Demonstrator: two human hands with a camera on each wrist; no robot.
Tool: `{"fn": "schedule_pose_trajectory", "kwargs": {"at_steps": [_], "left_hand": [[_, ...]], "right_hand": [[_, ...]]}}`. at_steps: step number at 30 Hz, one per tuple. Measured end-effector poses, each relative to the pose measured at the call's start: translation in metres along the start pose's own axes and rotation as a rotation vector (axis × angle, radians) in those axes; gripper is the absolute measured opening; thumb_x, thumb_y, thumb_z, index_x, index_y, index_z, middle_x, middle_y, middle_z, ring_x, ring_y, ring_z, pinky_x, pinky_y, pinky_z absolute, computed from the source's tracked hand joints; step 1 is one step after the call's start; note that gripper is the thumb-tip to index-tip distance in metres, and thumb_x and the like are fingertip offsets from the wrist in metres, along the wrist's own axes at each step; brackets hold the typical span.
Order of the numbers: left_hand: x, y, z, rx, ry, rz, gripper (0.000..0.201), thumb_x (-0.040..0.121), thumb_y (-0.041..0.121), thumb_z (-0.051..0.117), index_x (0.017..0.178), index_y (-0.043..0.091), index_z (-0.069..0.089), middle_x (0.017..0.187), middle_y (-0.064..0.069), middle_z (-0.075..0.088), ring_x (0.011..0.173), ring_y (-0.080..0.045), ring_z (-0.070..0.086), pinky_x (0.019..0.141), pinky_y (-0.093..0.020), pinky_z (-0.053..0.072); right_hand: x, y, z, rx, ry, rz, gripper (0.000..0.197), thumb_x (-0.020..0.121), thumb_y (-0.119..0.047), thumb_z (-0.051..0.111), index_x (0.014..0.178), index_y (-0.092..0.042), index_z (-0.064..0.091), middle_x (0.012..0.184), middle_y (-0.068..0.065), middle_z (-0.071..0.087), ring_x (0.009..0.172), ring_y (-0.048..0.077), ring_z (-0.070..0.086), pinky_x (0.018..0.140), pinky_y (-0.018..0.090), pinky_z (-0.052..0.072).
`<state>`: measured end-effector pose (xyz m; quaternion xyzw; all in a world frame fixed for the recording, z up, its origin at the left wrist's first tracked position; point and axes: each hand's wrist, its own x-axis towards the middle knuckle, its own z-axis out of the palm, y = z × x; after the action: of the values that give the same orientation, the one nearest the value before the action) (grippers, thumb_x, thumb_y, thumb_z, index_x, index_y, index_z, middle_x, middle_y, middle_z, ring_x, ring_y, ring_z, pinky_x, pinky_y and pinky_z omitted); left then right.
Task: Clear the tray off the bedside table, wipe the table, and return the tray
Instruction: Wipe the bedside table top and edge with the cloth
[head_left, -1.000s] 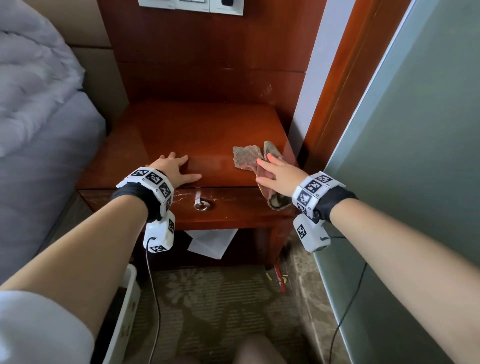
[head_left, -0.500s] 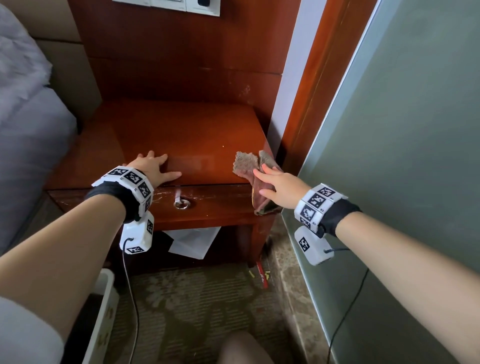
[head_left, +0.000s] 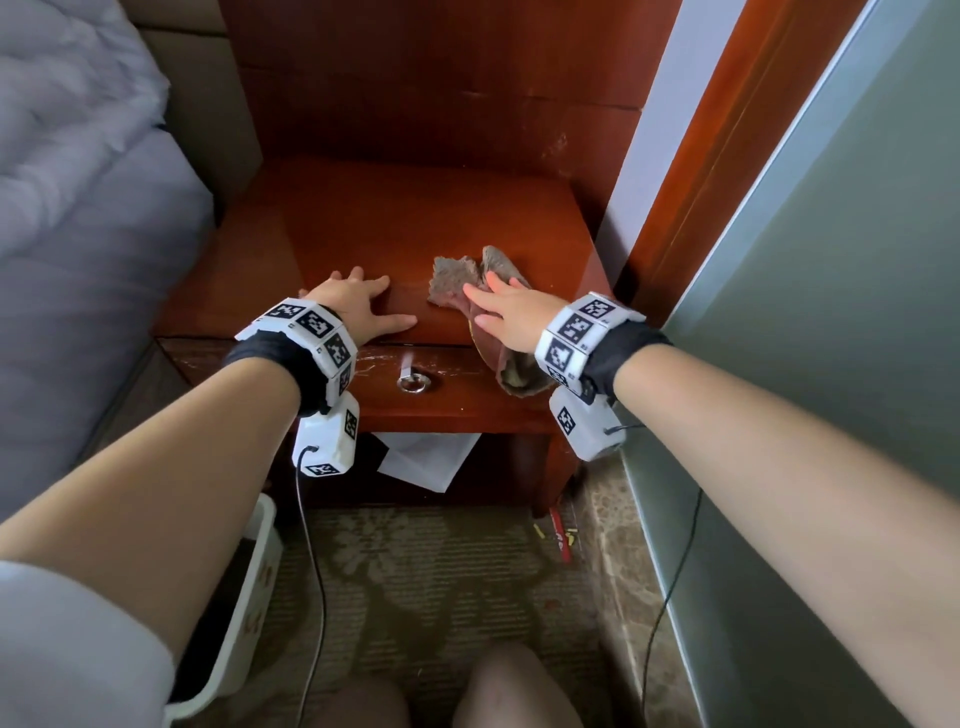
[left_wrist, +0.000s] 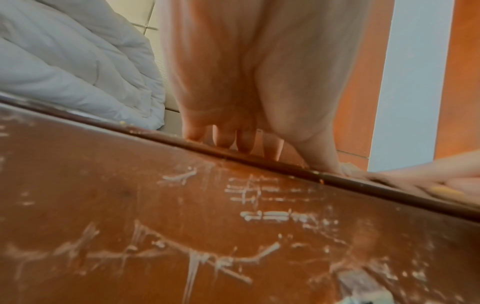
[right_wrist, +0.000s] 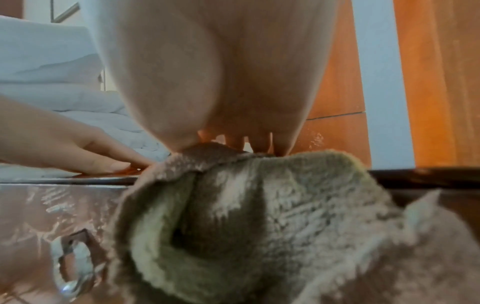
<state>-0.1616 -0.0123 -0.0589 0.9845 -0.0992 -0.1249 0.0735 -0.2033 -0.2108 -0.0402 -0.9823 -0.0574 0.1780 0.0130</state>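
The red-brown bedside table (head_left: 395, 234) stands against the wood wall panel, and no tray shows in any view. A grey-brown fuzzy cloth (head_left: 457, 283) lies on the top's front right part, one end drooping over the front edge (right_wrist: 259, 216). My right hand (head_left: 501, 306) lies flat on the cloth with straight fingers, pressing it onto the wood. My left hand (head_left: 358, 304) rests flat on the bare top near the front edge, fingers spread. In the left wrist view the left hand's fingers (left_wrist: 226, 139) touch the top above the scratched drawer front (left_wrist: 182, 216).
A bed with a grey-white duvet (head_left: 67, 171) borders the table on the left. A grey-green wall (head_left: 841, 312) and wood door frame (head_left: 706, 156) close in on the right. A ring pull (head_left: 413, 383) hangs on the drawer. White paper (head_left: 426, 457) lies under the table; a white bin (head_left: 249, 587) stands lower left.
My right hand has slid with the cloth a little to the left along the front of the top. My left hand stays flat in the same spot. The head view has shifted.
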Motion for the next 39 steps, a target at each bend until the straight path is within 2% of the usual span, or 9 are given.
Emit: {"fn": "schedule_pose_trajectory", "kwargs": {"at_steps": [5, 9, 14, 20, 28, 35, 39], "left_hand": [[0.0, -0.001, -0.001, -0.02, 0.01, -0.008, 0.082, 0.082, 0.069, 0.044, 0.15, 0.032, 0.017, 0.16, -0.002, 0.008, 0.147, -0.029, 0.009, 0.116, -0.054, 0.019], [0.0, -0.002, -0.001, -0.02, 0.003, -0.009, 0.082, 0.082, 0.069, 0.045, 0.15, 0.033, 0.017, 0.16, -0.001, 0.008, 0.148, -0.028, 0.008, 0.116, -0.054, 0.02], [0.0, -0.001, -0.002, -0.032, 0.004, -0.012, 0.083, 0.081, 0.069, 0.046, 0.15, 0.033, 0.017, 0.16, 0.0, 0.008, 0.148, -0.027, 0.007, 0.116, -0.054, 0.019], [-0.001, -0.001, -0.001, -0.035, 0.005, -0.014, 0.082, 0.082, 0.068, 0.045, 0.15, 0.032, 0.017, 0.16, 0.0, 0.006, 0.148, -0.027, 0.007, 0.117, -0.053, 0.02], [-0.002, 0.0, -0.001, -0.017, 0.001, -0.017, 0.081, 0.083, 0.068, 0.043, 0.15, 0.032, 0.016, 0.16, -0.002, 0.006, 0.148, -0.028, 0.007, 0.117, -0.053, 0.018], [0.002, -0.003, 0.0, -0.003, 0.001, -0.004, 0.083, 0.082, 0.069, 0.042, 0.15, 0.03, 0.016, 0.16, -0.004, 0.006, 0.147, -0.029, 0.008, 0.117, -0.053, 0.018], [0.002, -0.003, 0.001, 0.02, -0.002, 0.002, 0.083, 0.082, 0.069, 0.041, 0.151, 0.03, 0.015, 0.16, -0.005, 0.006, 0.147, -0.03, 0.008, 0.117, -0.053, 0.019]], "right_hand": [[0.026, -0.013, -0.011, -0.061, 0.01, 0.058, 0.051, 0.104, -0.027, 0.028, 0.152, -0.018, 0.013, 0.16, 0.008, -0.003, 0.147, 0.037, 0.002, 0.118, 0.049, 0.013], [0.037, 0.0, -0.019, -0.074, 0.002, 0.109, 0.054, 0.103, -0.033, 0.027, 0.152, -0.021, 0.007, 0.16, 0.013, -0.003, 0.146, 0.04, 0.006, 0.118, 0.052, 0.014], [0.032, 0.022, -0.022, -0.083, 0.0, 0.192, 0.055, 0.103, -0.035, 0.023, 0.153, -0.023, 0.003, 0.16, 0.012, -0.004, 0.145, 0.04, 0.009, 0.116, 0.054, 0.016], [0.01, 0.048, -0.012, -0.055, 0.003, 0.223, 0.055, 0.102, -0.037, 0.026, 0.152, -0.024, 0.005, 0.16, 0.011, -0.002, 0.145, 0.039, 0.009, 0.116, 0.051, 0.02], [-0.027, 0.067, 0.009, 0.058, 0.016, 0.241, 0.056, 0.102, -0.04, 0.023, 0.152, -0.027, 0.004, 0.16, 0.007, -0.004, 0.147, 0.035, 0.0, 0.119, 0.049, 0.014], [-0.057, 0.07, 0.029, 0.043, 0.052, 0.196, 0.059, 0.102, -0.036, 0.029, 0.152, -0.029, 0.001, 0.161, 0.004, -0.008, 0.148, 0.031, -0.003, 0.117, 0.047, 0.019], [-0.064, 0.07, 0.032, 0.06, 0.055, 0.181, 0.057, 0.102, -0.033, 0.028, 0.152, -0.028, 0.0, 0.16, 0.004, -0.008, 0.148, 0.03, -0.005, 0.117, 0.046, 0.018]]}}
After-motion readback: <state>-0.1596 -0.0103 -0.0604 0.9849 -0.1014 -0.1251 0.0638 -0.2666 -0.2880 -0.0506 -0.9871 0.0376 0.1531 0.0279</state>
